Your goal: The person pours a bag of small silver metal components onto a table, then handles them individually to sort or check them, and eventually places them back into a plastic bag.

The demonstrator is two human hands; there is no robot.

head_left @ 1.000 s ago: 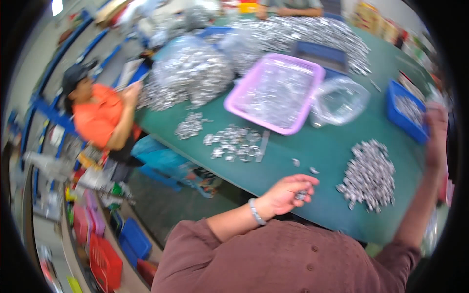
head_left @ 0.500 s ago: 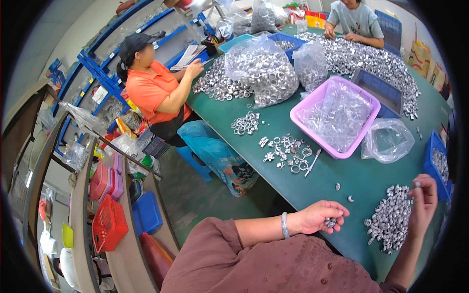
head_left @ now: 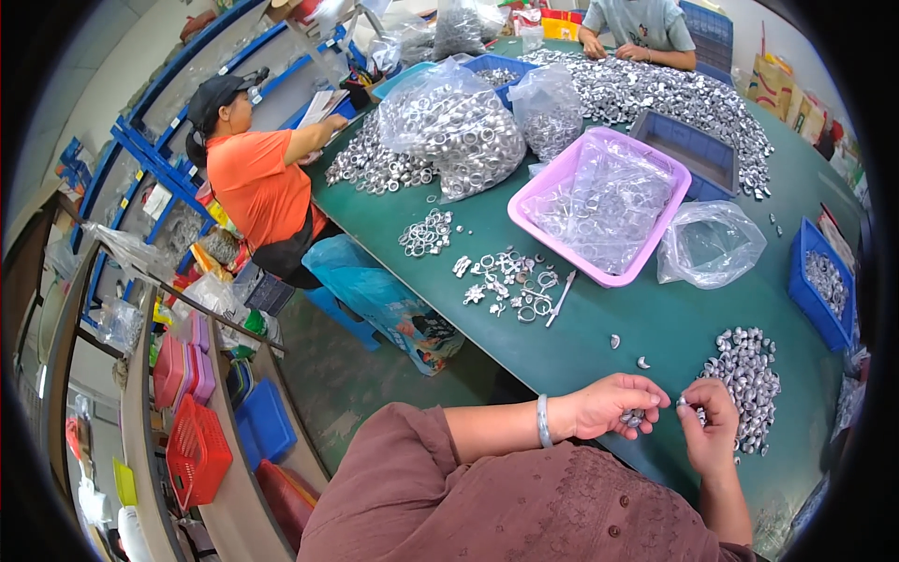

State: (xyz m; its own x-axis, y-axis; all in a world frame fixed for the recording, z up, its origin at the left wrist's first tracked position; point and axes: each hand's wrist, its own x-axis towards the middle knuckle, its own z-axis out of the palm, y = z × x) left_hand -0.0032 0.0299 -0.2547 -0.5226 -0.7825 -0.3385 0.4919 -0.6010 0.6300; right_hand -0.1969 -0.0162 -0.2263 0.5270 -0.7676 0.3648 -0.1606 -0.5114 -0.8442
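Note:
My left hand, below a jade-like bangle, is curled around several small silver-grey metal pieces in its fingers. Close to its fingertips, my right hand pinches one small silvery metal piece between thumb and forefinger. A heap of similar curved metal pieces lies on the green table, just beyond and beside my right hand. Two loose pieces rest farther forward: one small curved piece and another piece.
A pink tray holds bagged rings, with a clear plastic bag beside it. Loose rings and charms lie left of it. A blue bin stands at right. Co-workers in orange and grey work at the table.
My right hand has come down and left from beyond the heap to my left hand, carrying the small piece. The whole view has shifted slightly. The orange-shirted co-worker's arm now reaches farther out.

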